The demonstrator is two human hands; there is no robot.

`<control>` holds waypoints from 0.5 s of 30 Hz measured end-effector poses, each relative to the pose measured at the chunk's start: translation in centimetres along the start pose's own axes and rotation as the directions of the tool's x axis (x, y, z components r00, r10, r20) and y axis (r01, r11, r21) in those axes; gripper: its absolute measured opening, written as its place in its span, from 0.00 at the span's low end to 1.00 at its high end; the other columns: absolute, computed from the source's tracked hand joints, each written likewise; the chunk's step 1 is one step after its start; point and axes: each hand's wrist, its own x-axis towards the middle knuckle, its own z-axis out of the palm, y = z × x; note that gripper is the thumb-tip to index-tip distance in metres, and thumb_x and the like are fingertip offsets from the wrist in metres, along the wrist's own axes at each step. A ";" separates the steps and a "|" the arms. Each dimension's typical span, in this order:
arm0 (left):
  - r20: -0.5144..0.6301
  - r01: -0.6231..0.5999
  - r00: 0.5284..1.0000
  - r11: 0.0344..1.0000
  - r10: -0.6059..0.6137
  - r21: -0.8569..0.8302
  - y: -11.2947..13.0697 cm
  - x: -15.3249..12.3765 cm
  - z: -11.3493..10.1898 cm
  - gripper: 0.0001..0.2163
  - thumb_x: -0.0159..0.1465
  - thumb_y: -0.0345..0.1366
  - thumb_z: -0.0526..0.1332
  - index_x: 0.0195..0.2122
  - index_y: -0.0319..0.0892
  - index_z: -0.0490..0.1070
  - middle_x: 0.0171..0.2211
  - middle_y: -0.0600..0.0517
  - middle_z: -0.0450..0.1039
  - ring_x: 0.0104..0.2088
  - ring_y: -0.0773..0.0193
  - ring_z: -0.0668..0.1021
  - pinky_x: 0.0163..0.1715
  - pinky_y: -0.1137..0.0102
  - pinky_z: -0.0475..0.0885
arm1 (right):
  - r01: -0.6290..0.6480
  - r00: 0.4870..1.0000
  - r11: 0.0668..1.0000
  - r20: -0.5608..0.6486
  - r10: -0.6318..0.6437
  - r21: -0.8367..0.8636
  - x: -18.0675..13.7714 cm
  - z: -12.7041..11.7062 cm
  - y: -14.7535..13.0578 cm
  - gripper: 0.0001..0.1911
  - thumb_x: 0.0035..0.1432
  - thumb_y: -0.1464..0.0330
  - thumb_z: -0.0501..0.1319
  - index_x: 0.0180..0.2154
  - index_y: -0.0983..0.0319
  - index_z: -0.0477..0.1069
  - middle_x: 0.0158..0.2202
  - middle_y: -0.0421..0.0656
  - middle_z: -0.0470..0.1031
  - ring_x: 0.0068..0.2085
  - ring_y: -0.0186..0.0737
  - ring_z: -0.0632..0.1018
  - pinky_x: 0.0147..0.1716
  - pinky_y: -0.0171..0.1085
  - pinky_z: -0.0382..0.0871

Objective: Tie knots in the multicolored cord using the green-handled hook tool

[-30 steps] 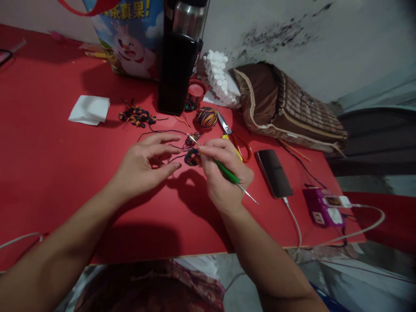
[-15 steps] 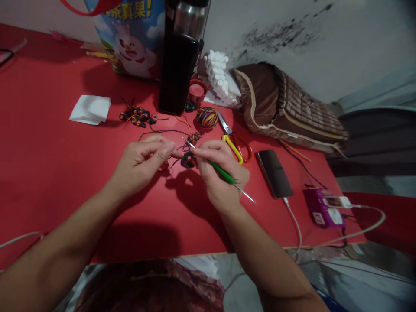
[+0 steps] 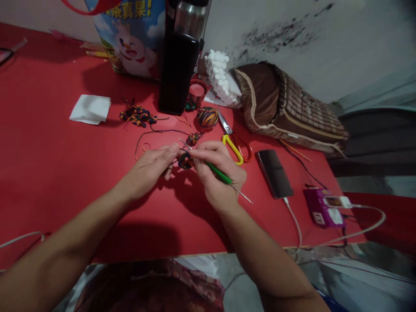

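My right hand (image 3: 218, 173) is closed around the green grip of a crochet hook (image 3: 219, 173); its metal tip points up and left. A small dark multicoloured crochet piece (image 3: 185, 160) hangs at my right fingertips, between the two hands. My left hand (image 3: 152, 168) is closed beside it, thumb against the forefinger, on a strand of dark yarn; the other fingers are partly hidden. Just beyond the hands lies a small bundle of the same yarn (image 3: 193, 138). Behind that are a yarn ball (image 3: 207, 117) and scissors (image 3: 232, 143) with yellow and red handles.
On the red table (image 3: 65, 173) are a finished-looking cluster of crochet pieces (image 3: 138, 116), a folded white paper (image 3: 90, 109), a black bottle (image 3: 179, 73), a printed bag (image 3: 133, 47), a charging phone (image 3: 274, 173), a purple box (image 3: 320, 208) and a brown checked cushion-like bundle (image 3: 292, 102).
My left hand has turned, its thumb now nearer the hook. The right hand, hook and crochet piece have shifted slightly left. A loose yarn loop now shows beyond the left hand.
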 end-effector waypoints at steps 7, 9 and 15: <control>-0.128 0.012 0.991 0.983 -0.037 -0.184 0.5 0.0 1.0 0.15 0.64 0.49 0.74 0.45 0.45 0.84 0.33 0.52 0.80 0.27 0.66 0.76 0.29 0.71 0.74 | -0.041 0.998 0.997 -0.042 0.038 -0.068 -0.3 0.6 0.4 0.14 0.68 0.74 0.67 0.48 0.50 0.85 0.42 0.41 0.80 0.43 0.39 0.82 0.42 0.41 0.81; -0.191 -0.014 0.981 0.982 -0.023 -0.190 0.5 0.0 1.2 0.17 0.58 0.43 0.79 0.46 0.45 0.85 0.44 0.49 0.84 0.36 0.63 0.82 0.37 0.70 0.79 | -0.052 0.998 0.994 -0.039 0.048 -0.092 -0.5 0.8 0.4 0.12 0.69 0.73 0.66 0.48 0.52 0.85 0.42 0.42 0.81 0.44 0.39 0.82 0.44 0.42 0.82; -0.243 -0.010 0.969 0.967 -0.054 -0.254 0.5 -0.1 1.4 0.15 0.56 0.36 0.80 0.44 0.43 0.86 0.41 0.49 0.85 0.40 0.62 0.84 0.45 0.67 0.83 | -0.047 0.999 0.994 -0.030 0.045 -0.094 -0.6 1.0 0.1 0.10 0.70 0.70 0.66 0.47 0.52 0.84 0.42 0.43 0.82 0.44 0.41 0.83 0.46 0.45 0.82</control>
